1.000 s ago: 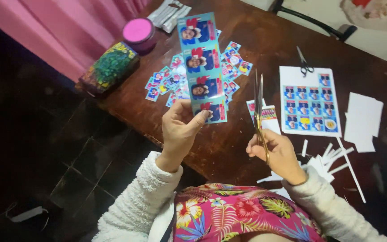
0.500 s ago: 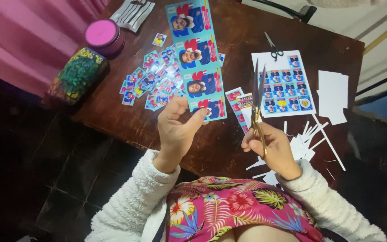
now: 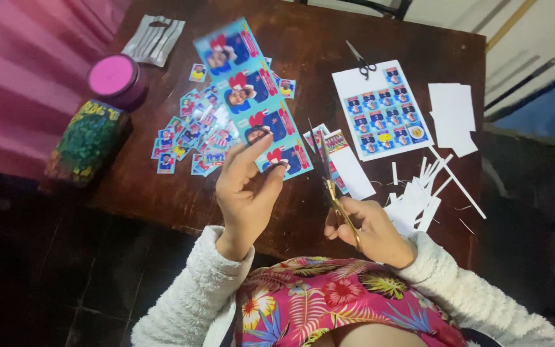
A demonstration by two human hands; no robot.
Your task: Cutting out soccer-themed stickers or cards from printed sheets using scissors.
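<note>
Since a moment ago the strip (image 3: 255, 103) has tilted, its far end swinging toward eleven o'clock, while the scissors (image 3: 329, 173) have kept their blades parted at its right edge. To cut well, I'd say she should keep the strip taut and feed the white line between two pictures squarely into the open blades. Her left hand (image 3: 246, 193) pinches the strip's near end, the rest running over the table (image 3: 303, 38) toward eleven; her right hand (image 3: 367, 231), at three o'clock, is closed on the scissors' handles.
</note>
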